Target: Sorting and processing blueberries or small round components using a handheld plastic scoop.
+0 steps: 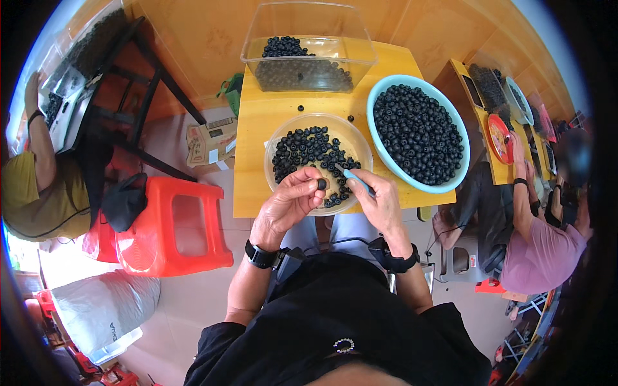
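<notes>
Between the thumb and fingers of my left hand (293, 201) is a round black bead (321, 184). My right hand (380, 201) is closed around a small blue-handled tool (351, 175), its thin metal tip angled toward the bead but apart from it; the kind of tip is too small to tell. Both hands are over the near side of a clear round bowl (364, 136) holding many loose black beads. To the right of it, a light-blue basin (465, 168) is heaped with more of these beads, some showing a hole.
A clear rectangular bin (309, 26) with black beads stands at the back of the yellow table (251, 161). Two stray beads lie behind the bowl. Red stools (174, 225) and a grey-white sack (106, 305) are on the left. People work at tables on both sides.
</notes>
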`<state>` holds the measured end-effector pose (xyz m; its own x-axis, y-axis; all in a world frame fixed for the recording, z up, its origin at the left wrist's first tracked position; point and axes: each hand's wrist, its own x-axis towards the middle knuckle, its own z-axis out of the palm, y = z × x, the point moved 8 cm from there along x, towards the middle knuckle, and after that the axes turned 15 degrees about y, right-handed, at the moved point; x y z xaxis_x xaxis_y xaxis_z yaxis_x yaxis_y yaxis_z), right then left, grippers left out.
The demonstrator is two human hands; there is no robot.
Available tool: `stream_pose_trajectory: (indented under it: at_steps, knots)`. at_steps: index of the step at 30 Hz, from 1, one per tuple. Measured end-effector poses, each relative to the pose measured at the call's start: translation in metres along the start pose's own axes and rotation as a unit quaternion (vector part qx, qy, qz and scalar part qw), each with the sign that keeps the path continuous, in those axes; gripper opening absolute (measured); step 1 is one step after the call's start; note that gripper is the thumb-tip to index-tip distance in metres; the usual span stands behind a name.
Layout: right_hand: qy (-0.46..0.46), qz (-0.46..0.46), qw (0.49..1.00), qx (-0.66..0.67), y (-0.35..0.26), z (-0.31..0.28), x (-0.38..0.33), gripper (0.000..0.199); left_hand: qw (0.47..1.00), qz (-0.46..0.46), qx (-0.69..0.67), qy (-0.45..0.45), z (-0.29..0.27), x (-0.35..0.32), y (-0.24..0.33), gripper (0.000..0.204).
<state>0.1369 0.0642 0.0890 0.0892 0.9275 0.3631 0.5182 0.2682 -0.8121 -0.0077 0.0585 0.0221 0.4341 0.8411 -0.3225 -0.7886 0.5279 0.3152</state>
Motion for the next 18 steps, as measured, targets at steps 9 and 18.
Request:
stream_pose_trajectory:
  at_steps: [9,18]
  knots:
    - [-0.077,-0.041,0.989,0.119,-0.039,0.018,-0.002,0.02,0.989,0.058,0.118,0.061,0.0,0.001,-0.003,0.016]
    - [0.03,0.021,0.999,-0.04,0.009,-0.018,0.069,0.022,0.976,0.082,0.178,0.099,-0.007,-0.005,0.005,0.023]
